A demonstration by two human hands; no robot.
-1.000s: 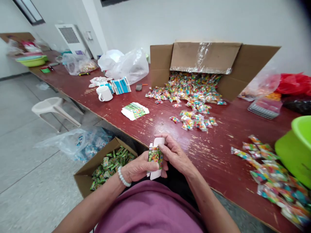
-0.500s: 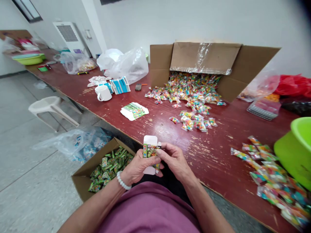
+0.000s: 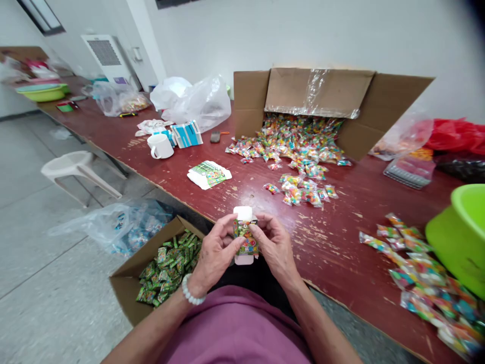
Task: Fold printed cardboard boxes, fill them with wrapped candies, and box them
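From my camera view, at the lower centre of the frame, the left hand (image 3: 216, 250) and the right hand (image 3: 276, 246) hold a small printed carton (image 3: 246, 235) between them, thumbs on its front face; its white flaps stick out above and below, and I can't make out whether anything is inside. Each hand pinches one side of the carton between its thumb and fingers. At the lower left I see an open cardboard box (image 3: 129, 296) holding a heap of small green printed packets (image 3: 168, 268), and against it a clear plastic bag (image 3: 109, 222) with blue-and-white packets in it. Upper right of centre, a large carton (image 3: 382, 111) lies with its flaps spread, and wrapped candies (image 3: 299, 134) fill its mouth and spill onto the red table (image 3: 326, 227); a looser cluster sits just in front of them. At the right edge stands a lime-green tub (image 3: 460, 237), its contents out of my sight, with candy packets (image 3: 428, 273) strewn beside it. Left of centre, a flattened printed carton (image 3: 209, 175) lies on the table, and farther up are a white mug (image 3: 161, 146), whose inside I can't see, and a blue-and-white box (image 3: 187, 134). Toward the upper left, a tied-looking plastic bag (image 3: 119, 98) holds something multicoloured.
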